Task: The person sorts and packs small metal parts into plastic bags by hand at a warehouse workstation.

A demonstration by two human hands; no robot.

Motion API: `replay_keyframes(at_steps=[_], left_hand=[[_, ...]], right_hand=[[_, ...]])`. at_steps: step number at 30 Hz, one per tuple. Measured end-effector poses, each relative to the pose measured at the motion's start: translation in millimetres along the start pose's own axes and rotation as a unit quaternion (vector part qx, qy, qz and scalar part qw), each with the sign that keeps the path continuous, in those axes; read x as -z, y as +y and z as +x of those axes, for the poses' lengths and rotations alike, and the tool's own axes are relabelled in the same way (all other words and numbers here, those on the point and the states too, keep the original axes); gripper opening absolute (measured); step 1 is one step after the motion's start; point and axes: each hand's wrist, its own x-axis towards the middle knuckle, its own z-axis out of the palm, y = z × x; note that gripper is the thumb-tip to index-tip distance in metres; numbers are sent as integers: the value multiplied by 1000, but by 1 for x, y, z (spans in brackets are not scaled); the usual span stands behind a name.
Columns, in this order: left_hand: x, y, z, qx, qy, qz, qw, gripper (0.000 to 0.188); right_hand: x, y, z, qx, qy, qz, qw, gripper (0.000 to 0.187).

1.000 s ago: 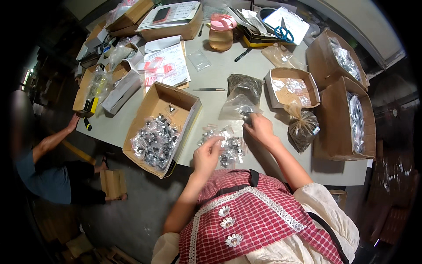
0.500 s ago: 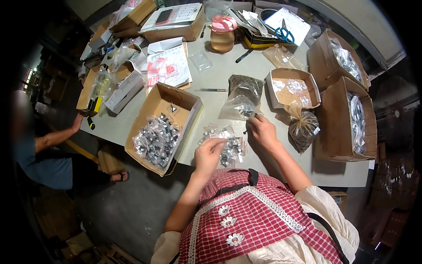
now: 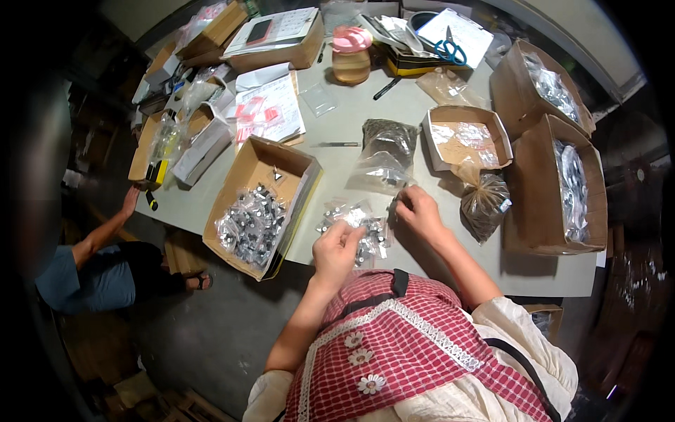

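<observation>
Even overhead light, sharp centre, dark bent fisheye rim.

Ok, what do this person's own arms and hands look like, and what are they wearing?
Both forearms are bare, and the left hand and right hand wear no gloves. Cream sleeves are pushed up past the elbows. Over the front is a red-and-white checked apron with white lace trim, small white flower appliques and dark straps.

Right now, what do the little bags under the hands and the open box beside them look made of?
Little bags: clear glossy plastic film, by the glints; contents look like dark small parts, material unclear. Open box: brown matte cardboard, with raw folded flaps.
</observation>
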Motion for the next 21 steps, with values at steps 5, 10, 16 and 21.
replay_keyframes(at_steps=[5,10,16,21], left_hand=[[-14,3,2,1,-66,-47,997,18],[-26,-11,0,-64,-66,-4,996,14],[-31,4,-3,-149,-6,68,986,15],[-28,13,-6,-23,-23,35,999,22]], right_hand=[[-8,28,-34,-58,-22,79,995,27],[-1,12,-57,-70,-46,130,988,25],[10,22,-55,-34,-15,70,997,24],[11,24,-54,-15,-16,74,997,23]])
